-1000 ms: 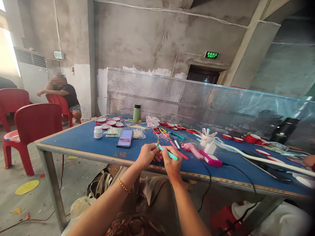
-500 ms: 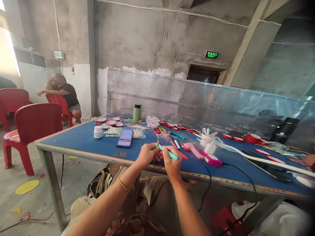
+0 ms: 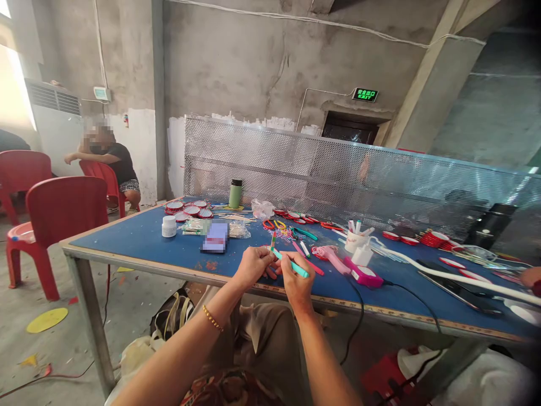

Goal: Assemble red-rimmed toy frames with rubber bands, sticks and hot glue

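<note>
My left hand (image 3: 252, 267) pinches a thin stick (image 3: 273, 241) with coloured bands, held upright above the table's front edge. A teal marker pen (image 3: 298, 267) is gripped in my right hand (image 3: 299, 285) like a writing tool. Its tip points left at the stick, close to my left fingertips; whether it touches I cannot tell. Just beyond my hands lie a pink marker (image 3: 313, 267) and a white one with a dark end (image 3: 305, 248). Pliers with orange handles (image 3: 267, 224) and teal-handled ones (image 3: 305, 233) rest farther back.
On the blue table (image 3: 139, 242) are a phone (image 3: 215, 238), a white jar (image 3: 168, 226), a green bottle (image 3: 235, 194) and red-rimmed discs (image 3: 191, 211). Right of my hands are a pink glue gun (image 3: 366, 274) with its cord and a marker cup (image 3: 354, 241). A person (image 3: 112, 160) sits at far left.
The marker pen in my right hand has shifted slightly right and down. My left hand keeps hold of the stick in nearly the same place.
</note>
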`<state>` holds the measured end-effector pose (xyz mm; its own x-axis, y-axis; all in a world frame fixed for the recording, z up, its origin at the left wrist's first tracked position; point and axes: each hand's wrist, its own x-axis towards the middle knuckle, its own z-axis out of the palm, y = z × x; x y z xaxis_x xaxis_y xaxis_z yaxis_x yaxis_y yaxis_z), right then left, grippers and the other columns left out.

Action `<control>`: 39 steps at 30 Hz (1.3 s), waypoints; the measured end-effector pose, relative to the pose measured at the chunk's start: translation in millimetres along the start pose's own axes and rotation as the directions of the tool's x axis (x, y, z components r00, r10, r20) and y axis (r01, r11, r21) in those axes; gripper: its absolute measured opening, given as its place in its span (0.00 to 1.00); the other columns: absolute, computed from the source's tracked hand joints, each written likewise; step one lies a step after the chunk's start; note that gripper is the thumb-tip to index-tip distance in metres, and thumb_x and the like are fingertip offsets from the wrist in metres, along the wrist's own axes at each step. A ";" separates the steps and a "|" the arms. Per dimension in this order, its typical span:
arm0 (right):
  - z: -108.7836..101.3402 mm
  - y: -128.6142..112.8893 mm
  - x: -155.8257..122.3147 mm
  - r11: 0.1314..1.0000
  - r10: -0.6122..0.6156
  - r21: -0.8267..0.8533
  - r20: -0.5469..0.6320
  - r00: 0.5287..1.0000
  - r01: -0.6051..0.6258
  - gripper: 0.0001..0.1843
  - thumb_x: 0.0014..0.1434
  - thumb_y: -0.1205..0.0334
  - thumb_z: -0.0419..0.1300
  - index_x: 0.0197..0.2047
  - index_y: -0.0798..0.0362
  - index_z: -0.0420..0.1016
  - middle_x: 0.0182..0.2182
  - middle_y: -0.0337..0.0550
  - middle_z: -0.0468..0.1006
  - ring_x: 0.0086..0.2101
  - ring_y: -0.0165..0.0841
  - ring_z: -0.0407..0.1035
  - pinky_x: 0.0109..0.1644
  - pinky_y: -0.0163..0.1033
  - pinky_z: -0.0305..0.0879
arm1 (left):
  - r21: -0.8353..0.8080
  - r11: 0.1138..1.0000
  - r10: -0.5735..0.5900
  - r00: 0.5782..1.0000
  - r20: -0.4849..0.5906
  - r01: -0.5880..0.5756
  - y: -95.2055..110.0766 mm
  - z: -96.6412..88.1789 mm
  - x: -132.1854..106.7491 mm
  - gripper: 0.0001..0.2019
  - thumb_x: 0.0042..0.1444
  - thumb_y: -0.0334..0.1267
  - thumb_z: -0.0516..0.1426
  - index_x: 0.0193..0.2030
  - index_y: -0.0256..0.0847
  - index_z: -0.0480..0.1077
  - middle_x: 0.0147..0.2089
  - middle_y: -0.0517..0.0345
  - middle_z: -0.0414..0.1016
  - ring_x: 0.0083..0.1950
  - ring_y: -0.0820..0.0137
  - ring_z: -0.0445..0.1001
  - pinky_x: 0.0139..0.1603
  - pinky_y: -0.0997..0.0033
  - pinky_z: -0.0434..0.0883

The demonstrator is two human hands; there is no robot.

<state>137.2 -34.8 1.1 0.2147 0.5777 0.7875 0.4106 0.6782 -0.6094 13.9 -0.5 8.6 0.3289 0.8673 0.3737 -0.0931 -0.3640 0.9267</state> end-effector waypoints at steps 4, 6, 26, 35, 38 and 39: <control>0.0 0.6 -0.5 1.000 -0.006 -0.008 0.015 1.000 0.006 0.10 0.62 0.59 0.56 0.30 0.52 0.71 0.22 0.37 0.74 0.21 0.30 0.69 0.26 0.34 0.67 | 0.030 0.999 0.012 1.000 -0.006 -0.012 -1.5 -0.4 -0.2 0.12 0.55 0.38 0.54 0.22 0.36 0.66 0.21 0.58 0.73 0.22 0.71 0.77 0.18 0.82 0.63; -0.1 1.0 -0.5 1.000 -0.012 -0.017 0.021 1.000 0.012 0.11 0.62 0.58 0.56 0.29 0.52 0.71 0.22 0.37 0.74 0.21 0.30 0.69 0.26 0.34 0.67 | 0.043 0.999 0.020 1.000 -0.008 -0.020 -2.7 -0.6 0.1 0.12 0.55 0.38 0.54 0.22 0.36 0.66 0.21 0.58 0.73 0.22 0.70 0.77 0.18 0.81 0.64; 0.7 5.9 1.1 0.998 -0.026 -0.050 0.037 0.999 0.028 0.12 0.63 0.57 0.56 0.29 0.52 0.71 0.22 0.37 0.72 0.22 0.30 0.67 0.26 0.34 0.66 | 0.061 0.998 0.024 1.000 -0.005 -0.024 -4.6 -0.8 0.8 0.11 0.54 0.39 0.53 0.23 0.37 0.67 0.20 0.60 0.73 0.23 0.70 0.78 0.19 0.80 0.64; 0.3 5.0 0.6 0.997 -0.031 -0.071 0.035 0.999 0.033 0.13 0.63 0.56 0.56 0.29 0.52 0.71 0.22 0.38 0.73 0.23 0.31 0.68 0.27 0.34 0.66 | 0.060 0.998 0.020 1.000 -0.004 -0.020 -5.0 -0.4 0.7 0.12 0.55 0.40 0.54 0.23 0.37 0.68 0.20 0.60 0.73 0.22 0.70 0.77 0.19 0.80 0.65; 0.3 6.3 0.5 0.998 -0.021 -0.061 0.035 0.999 0.023 0.12 0.63 0.56 0.56 0.30 0.52 0.71 0.22 0.38 0.73 0.22 0.30 0.68 0.27 0.34 0.66 | 0.062 0.998 0.020 1.000 -0.005 -0.019 -4.8 -0.8 0.5 0.13 0.55 0.40 0.54 0.23 0.37 0.67 0.20 0.59 0.73 0.23 0.70 0.77 0.19 0.80 0.65; 0.3 6.6 0.6 0.998 -0.020 -0.059 0.035 0.999 0.022 0.12 0.63 0.56 0.56 0.30 0.52 0.71 0.22 0.37 0.73 0.22 0.30 0.67 0.27 0.34 0.66 | 0.066 0.998 0.020 1.000 -0.002 -0.019 -5.0 -1.0 0.5 0.13 0.55 0.41 0.54 0.23 0.37 0.68 0.20 0.59 0.73 0.23 0.70 0.77 0.19 0.80 0.65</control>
<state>139.7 -29.8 -2.5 0.1751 0.5799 0.7956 0.4669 0.6626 -0.5857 13.6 2.1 4.2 0.3248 0.8607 0.3920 -0.0374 -0.4025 0.9147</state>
